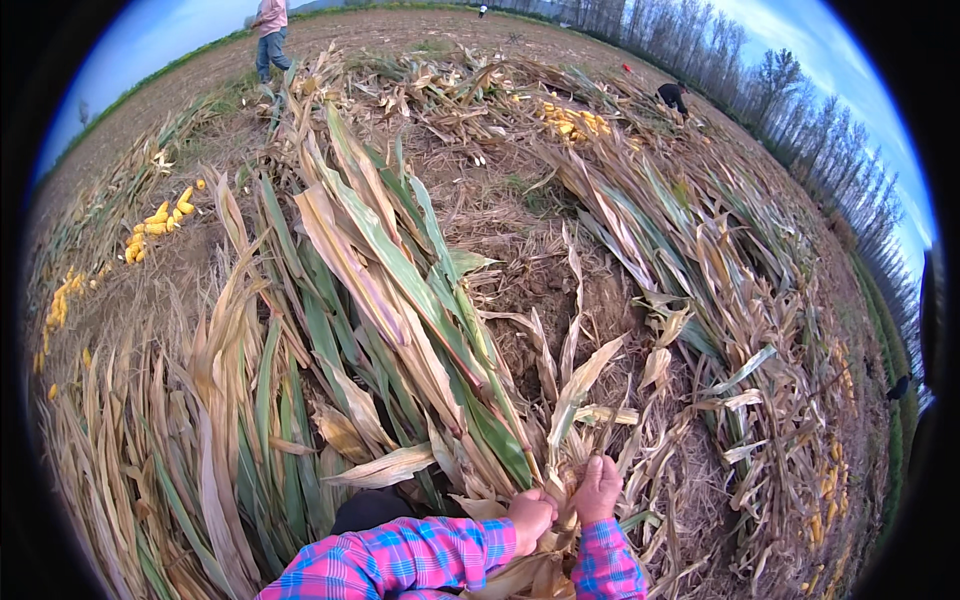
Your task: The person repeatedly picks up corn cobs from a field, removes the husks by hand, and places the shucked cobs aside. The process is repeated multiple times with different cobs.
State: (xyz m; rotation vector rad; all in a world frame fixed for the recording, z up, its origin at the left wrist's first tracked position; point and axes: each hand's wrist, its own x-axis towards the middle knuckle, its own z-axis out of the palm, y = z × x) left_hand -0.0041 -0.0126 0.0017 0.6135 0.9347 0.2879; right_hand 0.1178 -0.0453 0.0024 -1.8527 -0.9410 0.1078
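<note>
My left hand (533,519) is closed around the base of dry corn husks at the bottom centre. Beside it, a small gap away, my right hand (598,489) grips pale husk leaves with its thumb on top. Between and above the hands a dry husk (577,394) fans upward. Whether an ear is inside it is hidden. Long green and tan corn stalks (420,300) lie away from my left hand towards the upper left. More loose husks (536,574) lie below my hands, near my plaid sleeves.
Cut stalks lie in a row (697,247) on the right. Husked yellow ears form piles at the back (574,122), on the left (156,223) and on the right (829,487). One person (272,37) stands at the far left; another (673,96) bends over at the far right.
</note>
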